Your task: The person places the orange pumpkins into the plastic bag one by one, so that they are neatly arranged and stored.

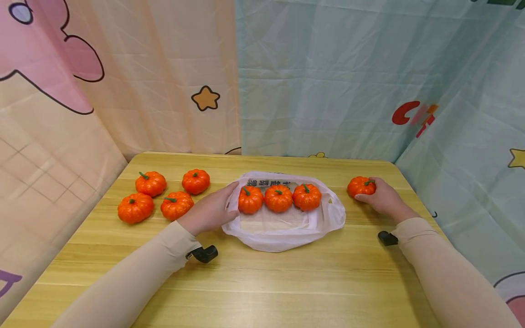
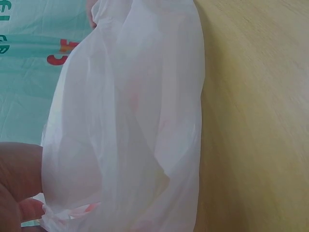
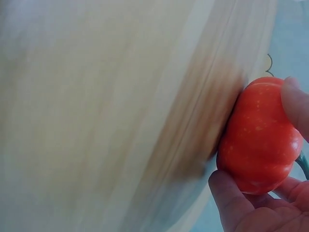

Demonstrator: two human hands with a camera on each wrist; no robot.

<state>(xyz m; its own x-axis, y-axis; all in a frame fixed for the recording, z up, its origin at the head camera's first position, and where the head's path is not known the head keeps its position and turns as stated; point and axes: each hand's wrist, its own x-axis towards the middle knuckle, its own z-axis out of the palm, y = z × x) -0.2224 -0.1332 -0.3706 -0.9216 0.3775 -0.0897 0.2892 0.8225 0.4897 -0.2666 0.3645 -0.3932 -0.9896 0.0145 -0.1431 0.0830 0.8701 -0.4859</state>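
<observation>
A white plastic bag (image 1: 272,241) lies spread in the middle of the table, with three small orange pumpkins (image 1: 278,198) in a row in its opening. The left hand (image 1: 211,209) grips the bag's left edge; the left wrist view shows its fingers (image 2: 21,169) at the bag's rim. To the right of the bag, the right hand (image 1: 382,197) holds another small pumpkin (image 1: 360,187) between thumb and fingers. In the right wrist view this pumpkin (image 3: 260,135) has a green stem pointing toward the palm, and its side is close to the tabletop.
Several more pumpkins (image 1: 136,208) sit on the wooden table (image 1: 287,291) at the left, beyond the left hand. Printed curtains (image 1: 328,82) hang along the table's back and sides. A black wrist-worn piece (image 1: 205,253) sticks out under the left wrist, and another (image 1: 387,238) at the right wrist.
</observation>
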